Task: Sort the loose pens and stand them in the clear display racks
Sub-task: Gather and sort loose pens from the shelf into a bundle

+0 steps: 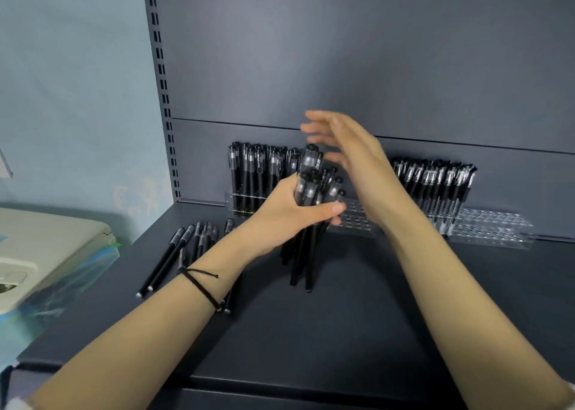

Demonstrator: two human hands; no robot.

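Note:
My left hand [291, 215] grips a bundle of black pens [311, 198] upright above the dark shelf, caps up and tips hanging down. Just right of the bundle's top, my right hand [345, 148] is blurred, with straight spread fingers and nothing in it. Behind the hands, a clear display rack [357, 221] holds standing black pens [258, 173] in its left part. A second clear rack [491, 227] to the right carries another row of pens [435, 182] at its left end. Several loose pens [183, 254] lie flat on the shelf at the left, partly under my left forearm.
The dark shelf [357, 325] runs to a front edge near me. A slotted upright [161, 83] and grey back panel stand behind the racks. A beige machine [40, 254] on blue-green plastic sits left of the shelf.

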